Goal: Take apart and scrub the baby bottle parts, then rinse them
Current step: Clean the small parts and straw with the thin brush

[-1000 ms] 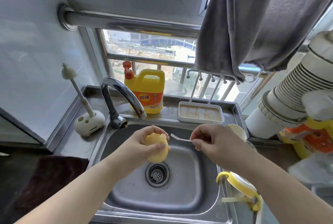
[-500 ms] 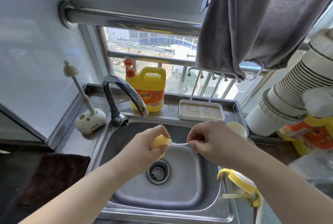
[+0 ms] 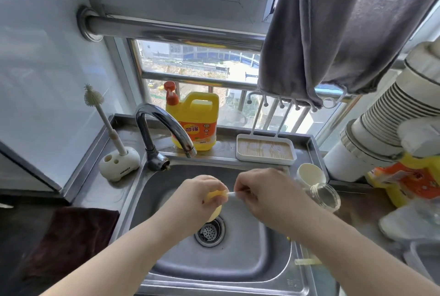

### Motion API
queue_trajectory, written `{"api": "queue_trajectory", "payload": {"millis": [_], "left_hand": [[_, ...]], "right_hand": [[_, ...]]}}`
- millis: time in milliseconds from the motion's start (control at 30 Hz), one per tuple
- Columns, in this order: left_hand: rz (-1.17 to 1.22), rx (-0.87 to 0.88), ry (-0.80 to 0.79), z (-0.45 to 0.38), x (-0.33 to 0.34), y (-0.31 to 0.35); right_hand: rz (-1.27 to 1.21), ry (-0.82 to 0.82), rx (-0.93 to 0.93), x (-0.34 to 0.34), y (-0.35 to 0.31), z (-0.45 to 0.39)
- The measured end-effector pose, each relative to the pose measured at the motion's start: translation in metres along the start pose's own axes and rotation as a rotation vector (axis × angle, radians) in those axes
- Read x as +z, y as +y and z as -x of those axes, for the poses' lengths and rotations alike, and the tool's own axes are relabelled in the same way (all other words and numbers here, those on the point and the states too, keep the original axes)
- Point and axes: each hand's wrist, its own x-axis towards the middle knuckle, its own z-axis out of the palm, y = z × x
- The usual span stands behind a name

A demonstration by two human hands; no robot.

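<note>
Over a steel sink (image 3: 147, 200), a person's left hand (image 3: 194, 200) curls its fingers around a soft yellow bottle part (image 3: 215, 211), while the right hand (image 3: 264, 194) pinches the handle of a thin white brush (image 3: 231, 194) whose tip meets the yellow part at the left thumb; how far the tip reaches in cannot be told. Both hands hang above the sink's basin, just up from the round drain strainer (image 3: 210, 231), with the yellow part directly over its rim. Behind the sink, a curved chrome faucet (image 3: 164, 126) arches toward the basin, no water visible from its spout. On the ledge behind the sink stand a yellow detergent jug (image 3: 195, 122) with a red pump and, to its right, a white tray (image 3: 265, 149) with a wood-grain floor. At the sink's back left corner a white holder (image 3: 119, 164) keeps a long bottle brush (image 3: 100, 114) upright. Just beside the sink's right rim sit a cream cup (image 3: 309, 173) and a clear bottle body (image 3: 325, 197). A dark cloth (image 3: 71, 236) lies on the counter left of the sink, and a grey towel (image 3: 345, 29) hangs above it at the window.
</note>
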Motion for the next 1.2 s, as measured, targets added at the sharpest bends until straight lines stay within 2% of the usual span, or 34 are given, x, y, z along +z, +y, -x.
{"api": "queue_trajectory", "payload": {"millis": [133, 300, 400, 533, 667, 767, 867, 1000, 1133, 1200], "left_hand": [[0.032, -0.016, -0.008, -0.002, -0.003, -0.005], [0.015, -0.027, -0.023, -0.007, -0.001, 0.001], [0.017, -0.016, 0.008, -0.009, -0.005, 0.0], [-0.006, -0.037, -0.008, -0.009, -0.003, -0.001], [-0.001, -0.039, 0.004, -0.009, -0.004, -0.001], [-0.018, -0.036, -0.017, -0.01, -0.002, 0.004], [0.016, -0.036, 0.002, -0.011, -0.004, 0.004], [0.013, -0.069, -0.021, -0.011, -0.003, 0.004], [0.015, -0.094, 0.011, -0.012, -0.004, 0.004], [0.009, -0.105, 0.019, -0.012, -0.006, 0.004]], "right_hand": [[-0.015, 0.052, 0.05, -0.006, 0.012, -0.002], [0.024, 0.054, -0.025, -0.003, 0.005, -0.004], [-0.011, 0.098, 0.036, -0.011, 0.014, -0.006], [0.02, 0.054, -0.02, -0.004, 0.008, -0.005], [-0.052, 0.082, 0.062, -0.011, 0.018, -0.008], [0.001, 0.027, -0.02, -0.001, 0.01, -0.008], [-0.028, 0.081, 0.034, -0.006, 0.017, -0.009], [-0.02, 0.012, -0.015, -0.001, 0.015, -0.007], [-0.05, 0.06, 0.061, -0.005, 0.021, -0.007], [-0.021, 0.02, 0.039, 0.0, 0.02, -0.006]]}}
